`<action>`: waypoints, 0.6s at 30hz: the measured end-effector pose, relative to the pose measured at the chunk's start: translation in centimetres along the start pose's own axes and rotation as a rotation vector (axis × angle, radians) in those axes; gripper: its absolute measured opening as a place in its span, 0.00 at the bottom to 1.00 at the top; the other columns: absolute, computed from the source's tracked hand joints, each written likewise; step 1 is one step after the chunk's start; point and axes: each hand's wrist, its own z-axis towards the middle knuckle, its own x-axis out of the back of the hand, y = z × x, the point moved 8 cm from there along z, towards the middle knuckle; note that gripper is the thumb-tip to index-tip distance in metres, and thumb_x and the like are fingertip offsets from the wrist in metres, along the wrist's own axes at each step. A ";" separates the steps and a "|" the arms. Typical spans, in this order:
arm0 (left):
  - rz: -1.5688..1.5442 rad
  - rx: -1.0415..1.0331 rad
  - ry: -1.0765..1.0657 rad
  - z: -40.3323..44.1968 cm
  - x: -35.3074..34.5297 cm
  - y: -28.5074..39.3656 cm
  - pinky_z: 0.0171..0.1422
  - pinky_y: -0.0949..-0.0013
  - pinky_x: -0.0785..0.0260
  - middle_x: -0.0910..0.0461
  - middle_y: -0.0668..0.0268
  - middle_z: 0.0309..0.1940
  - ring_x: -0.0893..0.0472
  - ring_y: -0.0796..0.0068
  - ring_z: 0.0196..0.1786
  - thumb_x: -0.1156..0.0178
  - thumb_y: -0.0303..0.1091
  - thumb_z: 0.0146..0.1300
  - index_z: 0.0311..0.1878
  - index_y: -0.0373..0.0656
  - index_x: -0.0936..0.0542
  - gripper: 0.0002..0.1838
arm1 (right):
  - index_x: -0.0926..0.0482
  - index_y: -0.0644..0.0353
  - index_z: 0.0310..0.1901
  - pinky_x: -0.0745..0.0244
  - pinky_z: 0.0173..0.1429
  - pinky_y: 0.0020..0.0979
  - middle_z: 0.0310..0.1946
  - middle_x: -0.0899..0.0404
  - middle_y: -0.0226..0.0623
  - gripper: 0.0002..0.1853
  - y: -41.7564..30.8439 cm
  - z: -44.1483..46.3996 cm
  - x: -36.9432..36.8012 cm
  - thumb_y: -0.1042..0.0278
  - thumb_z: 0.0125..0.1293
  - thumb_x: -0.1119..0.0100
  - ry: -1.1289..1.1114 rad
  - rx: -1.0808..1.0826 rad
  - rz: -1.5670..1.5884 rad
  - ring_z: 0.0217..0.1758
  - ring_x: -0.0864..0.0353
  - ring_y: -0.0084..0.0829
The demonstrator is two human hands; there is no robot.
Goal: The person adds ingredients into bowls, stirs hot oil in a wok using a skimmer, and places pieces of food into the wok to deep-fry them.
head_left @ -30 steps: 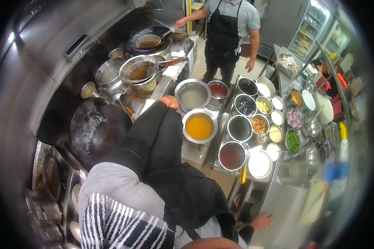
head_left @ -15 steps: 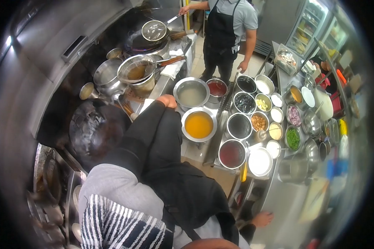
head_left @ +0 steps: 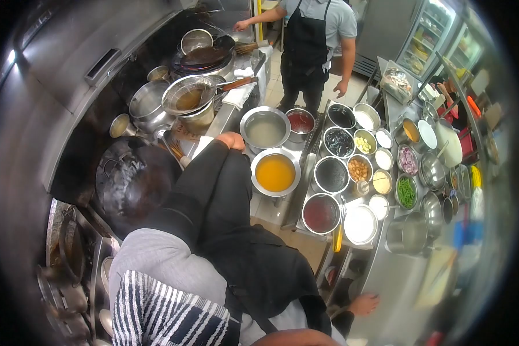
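My left hand (head_left: 230, 140) rests at the edge of the stove counter, near a white cloth (head_left: 203, 145) and a large steel bowl of cloudy liquid (head_left: 265, 128). Its shape is rounded, with the fingers hidden from view. A bowl of orange-yellow liquid (head_left: 275, 173) stands below it, and a blackened wok (head_left: 135, 181) lies to its left. At lower right, my right hand (head_left: 364, 304) lies on the steel counter (head_left: 386, 288) with fingers stretched out and nothing in them.
A co-worker in a black apron (head_left: 308, 46) stands ahead, one hand by a strainer (head_left: 196, 41) over a far wok. Another strainer (head_left: 188, 95) sits on a pot. Several ingredient containers (head_left: 331, 175) crowd the right counter. A yellow-handled utensil (head_left: 338, 235) juts out.
The co-worker's hand and strainer have moved left, and the strainer is tilted differently over the far wok. Another person's arm now shows at far right. My own hands have hardly moved.
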 end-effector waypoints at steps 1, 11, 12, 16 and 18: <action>-0.022 0.014 -0.021 0.0 -0.1 -0.1 0.61 0.59 0.27 0.16 0.53 0.53 0.17 0.55 0.58 0.32 0.45 0.50 0.49 0.43 0.13 0.23 | 0.23 0.50 0.61 0.25 0.59 0.48 0.57 0.20 0.36 0.21 0.1 0.0 -0.3 0.53 0.75 0.55 0.000 0.000 0.000 0.58 0.20 0.44; -0.032 0.001 -0.078 -0.4 -0.2 0.3 0.65 0.59 0.29 0.17 0.55 0.57 0.19 0.56 0.62 0.32 0.50 0.56 0.53 0.46 0.14 0.25 | 0.23 0.51 0.60 0.24 0.57 0.48 0.56 0.19 0.37 0.19 0.3 0.1 -0.9 0.54 0.74 0.54 0.047 0.016 0.012 0.56 0.20 0.45; -0.032 0.001 -0.077 -0.8 -0.1 0.5 0.65 0.59 0.29 0.17 0.55 0.57 0.19 0.56 0.62 0.32 0.50 0.56 0.53 0.46 0.14 0.25 | 0.23 0.51 0.60 0.24 0.56 0.48 0.55 0.19 0.37 0.19 0.1 0.1 -0.6 0.54 0.74 0.54 0.050 0.034 0.000 0.56 0.20 0.45; -0.011 -0.009 -0.060 -1.7 0.4 1.0 0.65 0.59 0.29 0.17 0.55 0.57 0.20 0.55 0.62 0.33 0.48 0.55 0.53 0.46 0.14 0.24 | 0.23 0.51 0.59 0.24 0.56 0.49 0.55 0.19 0.38 0.19 0.1 -0.3 0.3 0.54 0.74 0.54 0.025 -0.061 0.036 0.56 0.20 0.45; -0.016 -0.001 -0.050 -1.9 0.5 1.0 0.65 0.59 0.29 0.17 0.55 0.57 0.20 0.55 0.62 0.34 0.47 0.55 0.53 0.46 0.14 0.24 | 0.23 0.52 0.59 0.25 0.56 0.49 0.55 0.19 0.38 0.19 -0.1 -0.4 0.9 0.55 0.74 0.54 0.032 -0.018 0.053 0.56 0.21 0.46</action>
